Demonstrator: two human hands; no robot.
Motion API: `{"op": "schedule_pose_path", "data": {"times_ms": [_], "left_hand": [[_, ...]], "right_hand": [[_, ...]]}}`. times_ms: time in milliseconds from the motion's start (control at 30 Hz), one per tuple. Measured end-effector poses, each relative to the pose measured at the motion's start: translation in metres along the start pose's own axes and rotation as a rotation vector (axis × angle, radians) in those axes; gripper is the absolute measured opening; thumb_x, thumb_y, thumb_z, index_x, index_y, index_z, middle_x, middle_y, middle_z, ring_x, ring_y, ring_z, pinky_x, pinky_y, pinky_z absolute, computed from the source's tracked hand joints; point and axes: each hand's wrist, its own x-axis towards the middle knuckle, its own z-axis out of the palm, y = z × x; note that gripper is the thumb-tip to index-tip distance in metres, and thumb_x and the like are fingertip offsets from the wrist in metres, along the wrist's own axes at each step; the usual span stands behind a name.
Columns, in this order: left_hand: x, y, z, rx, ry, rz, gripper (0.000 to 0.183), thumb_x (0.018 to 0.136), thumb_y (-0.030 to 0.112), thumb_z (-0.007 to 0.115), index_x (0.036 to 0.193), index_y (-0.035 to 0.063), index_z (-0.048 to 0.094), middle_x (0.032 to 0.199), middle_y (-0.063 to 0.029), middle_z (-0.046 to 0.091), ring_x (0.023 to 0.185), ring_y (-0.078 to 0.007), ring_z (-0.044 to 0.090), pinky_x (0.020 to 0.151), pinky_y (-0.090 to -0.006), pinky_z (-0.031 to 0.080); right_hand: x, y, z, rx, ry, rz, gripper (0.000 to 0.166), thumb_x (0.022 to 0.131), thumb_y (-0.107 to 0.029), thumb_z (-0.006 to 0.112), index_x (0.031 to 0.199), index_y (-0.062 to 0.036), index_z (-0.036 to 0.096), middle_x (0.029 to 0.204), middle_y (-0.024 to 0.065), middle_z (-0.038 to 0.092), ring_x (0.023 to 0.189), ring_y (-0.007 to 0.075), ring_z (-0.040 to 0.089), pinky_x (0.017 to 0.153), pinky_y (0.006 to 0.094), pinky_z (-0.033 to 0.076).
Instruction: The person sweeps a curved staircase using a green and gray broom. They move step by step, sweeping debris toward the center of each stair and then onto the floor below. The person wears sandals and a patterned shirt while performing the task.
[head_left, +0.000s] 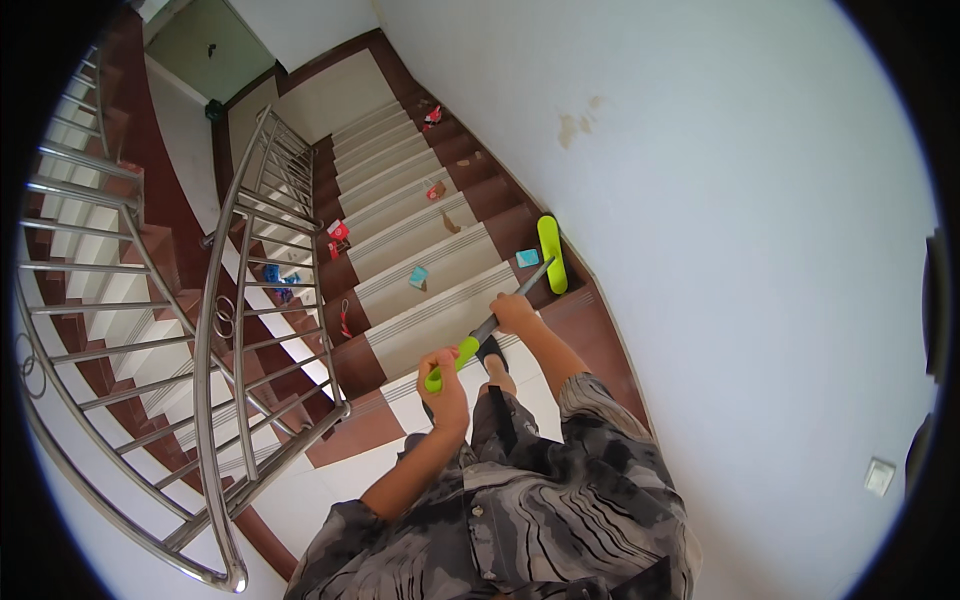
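Observation:
A broom with a green head (551, 255) and a grey and green handle slants down from my hands. My left hand (445, 379) is closed around the green end of the handle. Farther down the grey shaft, my right hand (513, 313) grips it. The broom head lies at the wall side of an upper stair, just right of a light blue packet (527, 258). Another blue packet (418, 277) lies mid-stair. Red and white wrappers (338, 229) are near the railing, and a red piece with a loop (345, 321) lies below them.
A stainless steel railing (241, 360) borders the descending stairs on the left; a white wall (720, 225) rises on the right. Lower steps hold a red wrapper (435, 190), brown scraps (450, 222) and more red litter (432, 117). Blue litter (281, 281) shows behind the railing.

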Motion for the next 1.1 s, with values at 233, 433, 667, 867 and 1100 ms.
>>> {"op": "schedule_pose_path", "data": {"times_ms": [233, 433, 667, 867, 1100], "left_hand": [[0.040, -0.037, 0.009, -0.167, 0.054, -0.178, 0.014, 0.089, 0.008, 0.052, 0.078, 0.0017, 0.056, 0.080, -0.0081, 0.061, 0.090, -0.0213, 0.059, 0.084, -0.0329, 0.043], [0.083, 0.003, -0.005, -0.208, -0.082, 0.131, 0.017, 0.085, 0.004, 0.050, 0.068, 0.0005, 0.051, 0.063, -0.0059, 0.052, 0.067, -0.0195, 0.052, 0.079, -0.0379, 0.043], [0.112, 0.074, -0.006, -0.049, -0.333, 0.227, 0.016, 0.073, -0.003, 0.052, 0.058, -0.0012, 0.046, 0.056, -0.0055, 0.048, 0.057, -0.0176, 0.048, 0.064, -0.0325, 0.042], [0.098, 0.097, 0.003, 0.108, -0.475, 0.380, 0.014, 0.068, -0.002, 0.055, 0.057, 0.0001, 0.046, 0.055, -0.0079, 0.049, 0.055, -0.0189, 0.049, 0.055, -0.0289, 0.041], [0.063, 0.171, -0.018, 0.038, -0.363, 0.561, 0.018, 0.066, 0.003, 0.057, 0.053, 0.0027, 0.044, 0.050, -0.0083, 0.048, 0.044, -0.0210, 0.046, 0.052, -0.0315, 0.042]], "right_hand": [[0.026, -0.003, 0.022, 0.192, -0.036, 0.197, 0.025, 0.062, -0.015, 0.071, 0.084, -0.0078, 0.061, 0.092, 0.0172, 0.058, 0.086, 0.0341, 0.060, 0.074, 0.0434, 0.051], [0.047, -0.040, 0.011, 0.308, 0.051, 0.158, 0.023, 0.070, -0.024, 0.068, 0.080, -0.0040, 0.061, 0.080, 0.0201, 0.061, 0.084, 0.0354, 0.059, 0.070, 0.0441, 0.050], [0.059, -0.103, -0.004, 0.621, 0.443, 0.275, 0.028, 0.077, -0.032, 0.064, 0.074, -0.0043, 0.061, 0.068, 0.0174, 0.059, 0.073, 0.0382, 0.057, 0.064, 0.0452, 0.048], [0.056, -0.118, -0.027, 0.772, 0.493, 0.198, 0.023, 0.077, -0.030, 0.065, 0.079, -0.0068, 0.063, 0.072, 0.0147, 0.059, 0.070, 0.0341, 0.057, 0.063, 0.0425, 0.048], [0.026, -0.152, -0.110, 0.637, 0.384, -0.048, 0.019, 0.076, -0.027, 0.064, 0.082, -0.0092, 0.062, 0.076, 0.0178, 0.055, 0.065, 0.0368, 0.059, 0.060, 0.0431, 0.049]]}}
